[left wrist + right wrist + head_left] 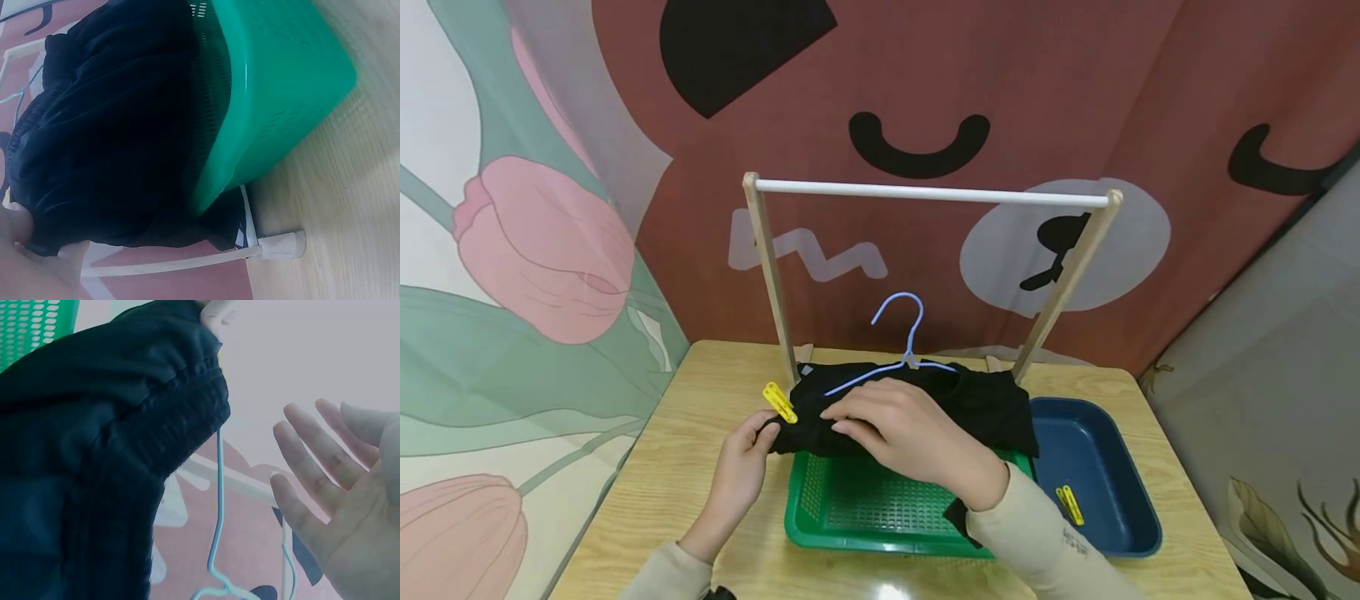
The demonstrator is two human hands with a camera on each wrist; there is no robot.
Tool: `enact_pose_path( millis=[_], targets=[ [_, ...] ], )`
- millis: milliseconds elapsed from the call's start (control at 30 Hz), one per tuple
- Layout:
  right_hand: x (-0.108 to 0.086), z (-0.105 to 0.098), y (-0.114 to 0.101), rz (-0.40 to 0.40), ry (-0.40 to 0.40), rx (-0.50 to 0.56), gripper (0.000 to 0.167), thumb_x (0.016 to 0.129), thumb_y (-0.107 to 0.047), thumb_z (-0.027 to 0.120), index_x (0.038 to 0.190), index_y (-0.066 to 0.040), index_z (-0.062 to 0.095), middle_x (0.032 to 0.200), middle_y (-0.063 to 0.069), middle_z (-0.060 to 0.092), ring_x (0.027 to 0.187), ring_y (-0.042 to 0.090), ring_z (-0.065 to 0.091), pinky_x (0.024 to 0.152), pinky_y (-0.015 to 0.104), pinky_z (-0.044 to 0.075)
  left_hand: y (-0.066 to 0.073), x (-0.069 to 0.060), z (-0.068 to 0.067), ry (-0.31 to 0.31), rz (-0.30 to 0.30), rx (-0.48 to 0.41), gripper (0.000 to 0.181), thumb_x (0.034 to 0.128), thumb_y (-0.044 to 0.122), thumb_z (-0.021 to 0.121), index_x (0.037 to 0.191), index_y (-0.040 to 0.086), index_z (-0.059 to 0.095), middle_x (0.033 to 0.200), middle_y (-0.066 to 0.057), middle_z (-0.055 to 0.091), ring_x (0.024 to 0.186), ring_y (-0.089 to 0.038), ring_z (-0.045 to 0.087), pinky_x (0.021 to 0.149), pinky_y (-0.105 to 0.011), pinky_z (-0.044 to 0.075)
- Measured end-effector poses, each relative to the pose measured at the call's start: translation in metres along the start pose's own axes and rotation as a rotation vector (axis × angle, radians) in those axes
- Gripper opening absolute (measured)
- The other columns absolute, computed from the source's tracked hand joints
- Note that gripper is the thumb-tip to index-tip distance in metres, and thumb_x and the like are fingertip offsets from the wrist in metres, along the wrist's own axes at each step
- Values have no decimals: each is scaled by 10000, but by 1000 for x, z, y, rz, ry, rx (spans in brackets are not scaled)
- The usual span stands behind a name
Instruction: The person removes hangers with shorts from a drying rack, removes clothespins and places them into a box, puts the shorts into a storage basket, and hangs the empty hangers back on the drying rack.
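A black garment (992, 408) with a gathered waistband lies across a green basket (887, 508), a blue hanger (913, 337) behind it. My left hand (741, 467) pinches the garment's left corner between thumb and fingers, just below a yellow clip (780, 403) fastened there. My right hand (902, 425) hovers over the garment's middle in the head view; in the right wrist view the right hand (337, 494) has its fingers spread and holds nothing. The left wrist view shows the left hand (37, 262) at the edge of the cloth (112, 137).
A wooden rack with a white bar (925, 192) stands behind the garment. At the right a blue tray (1105, 467) holds yellow clips (1070, 505). Everything stands on a wooden table (662, 467), with a patterned curtain behind.
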State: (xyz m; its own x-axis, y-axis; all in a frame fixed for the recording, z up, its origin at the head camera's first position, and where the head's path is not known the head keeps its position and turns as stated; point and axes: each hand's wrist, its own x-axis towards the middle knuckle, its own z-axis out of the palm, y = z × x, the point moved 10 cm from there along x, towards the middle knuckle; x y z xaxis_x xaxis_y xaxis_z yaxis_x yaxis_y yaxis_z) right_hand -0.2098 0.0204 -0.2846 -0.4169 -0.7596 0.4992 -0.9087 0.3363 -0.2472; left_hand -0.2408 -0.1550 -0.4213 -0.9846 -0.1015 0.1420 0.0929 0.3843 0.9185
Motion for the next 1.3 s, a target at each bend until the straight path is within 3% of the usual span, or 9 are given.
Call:
enact_pose_path(
  millis=[167,333,500,667,967,1300],
  targets=[
    [15,5,-5,11,13,-23,188,980,-190,650,1137,-135,737,1058,-53,712,939,73,641,876,212,480,-5,2,0,9,-12,6,215,1042,73,489,1134,14,673,1160,-122,677,1080,-215,612,870,-300,509],
    [27,15,-10,34,15,-127,189,967,-205,671,1129,-138,742,1051,-58,712,906,77,639,786,201,485,-4,1,1,15,-7,-5,212,1040,69,490,1128,13,675,1152,-123,678,1070,-212,612,866,-297,511],
    [37,19,-12,58,83,-235,175,960,-213,683,1106,-139,744,1071,-52,702,978,107,643,813,250,502,-2,-1,2,8,3,-6,216,1043,88,491,1134,28,678,1161,-106,680,1080,-202,616,881,-317,511],
    [47,25,-5,115,119,-258,186,961,-221,679,1108,-122,735,1067,-24,704,982,129,648,868,287,517,0,-2,4,-6,20,-7,215,1041,94,492,1133,39,678,1151,-94,685,1075,-192,622,882,-316,515],
    [61,48,13,291,-16,-307,318,973,-342,651,1223,-148,688,1146,-25,687,1047,131,645,897,299,518,-3,-1,3,23,2,6,199,1042,62,487,1080,28,679,1066,-95,690,992,-194,620,830,-297,505],
    [65,70,21,366,-79,-274,319,978,-384,631,1177,-147,710,1032,-34,708,897,114,661,789,253,531,0,-3,4,19,19,15,212,1047,68,478,1125,27,671,1091,-97,689,1022,-207,627,852,-327,514]
  ],
)
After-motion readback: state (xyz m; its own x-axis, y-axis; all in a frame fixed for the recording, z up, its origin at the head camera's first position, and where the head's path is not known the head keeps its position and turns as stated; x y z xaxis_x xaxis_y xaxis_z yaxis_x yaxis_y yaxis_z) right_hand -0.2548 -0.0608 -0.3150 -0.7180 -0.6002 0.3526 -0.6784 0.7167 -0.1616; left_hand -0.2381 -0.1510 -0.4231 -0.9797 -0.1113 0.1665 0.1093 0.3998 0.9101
